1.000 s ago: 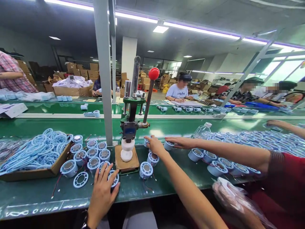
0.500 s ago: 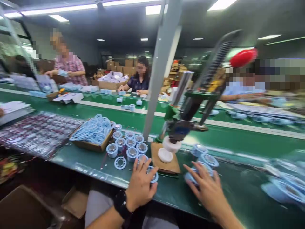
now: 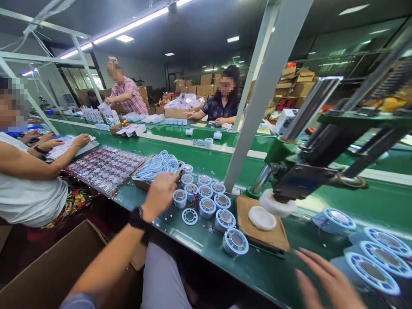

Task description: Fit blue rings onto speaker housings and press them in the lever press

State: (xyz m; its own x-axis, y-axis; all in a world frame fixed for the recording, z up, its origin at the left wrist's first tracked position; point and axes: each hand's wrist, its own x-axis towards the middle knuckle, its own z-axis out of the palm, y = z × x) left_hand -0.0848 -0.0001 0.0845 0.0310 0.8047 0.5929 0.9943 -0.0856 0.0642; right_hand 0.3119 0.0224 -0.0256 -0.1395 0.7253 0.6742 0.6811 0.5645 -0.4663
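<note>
Head: thin light-blue rings (image 3: 157,165), heaped.

Clock centred, as I see it, on the press's brown board (image 3: 277,238). Free: green tabletop (image 3: 270,270), 5 to 6 o'clock, just short of the right hand (image 3: 325,279); lesser patch, 3 o'clock, before the outer cups (image 3: 370,268). Obstacles: near cups (image 3: 207,205), closely grouped, 8 to 10 o'clock; tray of blue rings (image 3: 140,184), 10 o'clock, beyond; grey post (image 3: 256,107), 11 o'clock; press body (image 3: 307,180), 1 to 2 o'clock; narrow gap between white block (image 3: 278,203) and white disc (image 3: 262,218)
</note>
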